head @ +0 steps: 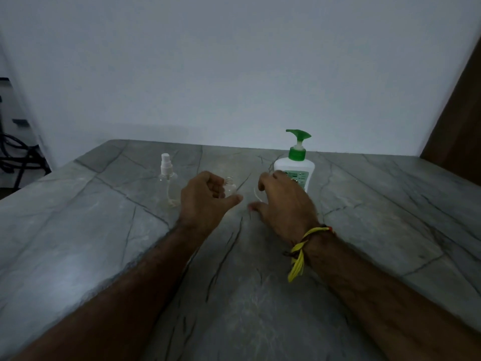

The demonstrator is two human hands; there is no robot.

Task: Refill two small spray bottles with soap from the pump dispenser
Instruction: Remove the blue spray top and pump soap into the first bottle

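A small clear spray bottle point(166, 178) with its white spray head on stands at the back left of the table. A second small clear bottle point(230, 187) stands uncapped, its threaded neck bare. My left hand point(208, 204) curls around it, fingers on its left and thumb in front. My right hand point(285, 204) hovers just to the right with fingers bent. A thin white dip tube point(256, 194) hangs from under those fingers, and the spray cap itself is hidden. The white pump dispenser point(296, 165) with a green pump stands right behind my right hand.
The grey veined stone table point(104, 230) meets a white wall at the back. A dark wooden panel point(458, 121) stands at the right, and black cables and a stand point(15, 155) are beyond the table's left edge. A yellow thread band point(299, 254) is on my right wrist.
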